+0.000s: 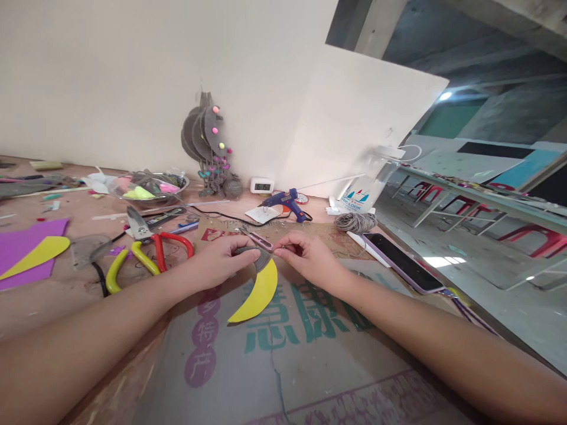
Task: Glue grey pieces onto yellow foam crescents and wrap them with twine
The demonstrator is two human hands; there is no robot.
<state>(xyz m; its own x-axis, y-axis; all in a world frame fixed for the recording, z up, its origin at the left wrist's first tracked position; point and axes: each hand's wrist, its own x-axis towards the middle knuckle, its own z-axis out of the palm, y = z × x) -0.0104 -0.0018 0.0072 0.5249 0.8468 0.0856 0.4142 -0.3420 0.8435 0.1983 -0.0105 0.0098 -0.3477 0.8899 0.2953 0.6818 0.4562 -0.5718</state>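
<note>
My left hand (pixel 234 257) is closed on the upper end of a yellow crescent (pixel 261 289), a flat cutout whose top part is covered with rows of grey yarn (pixel 262 260). My right hand (pixel 305 257) pinches close beside that end, thumb against fingertips, on what looks like a strand of the same yarn; the strand is barely visible there. The crescent's bare tip points down and left, over a printed cardboard sheet (pixel 239 378). Just behind the fingertips lies a small pink-handled tool (pixel 261 241), partly hidden by my hands.
Left lie pliers with red handles (pixel 177 239), a yellow-handled tool (pixel 144 257) and purple sheets (pixel 48 227). Behind stand a bowl of scraps (pixel 153 192), a blue glue gun (pixel 287 202) and a small digital clock (pixel 261 185). Right are a yarn bundle (pixel 355 222) and a phone (pixel 403 262).
</note>
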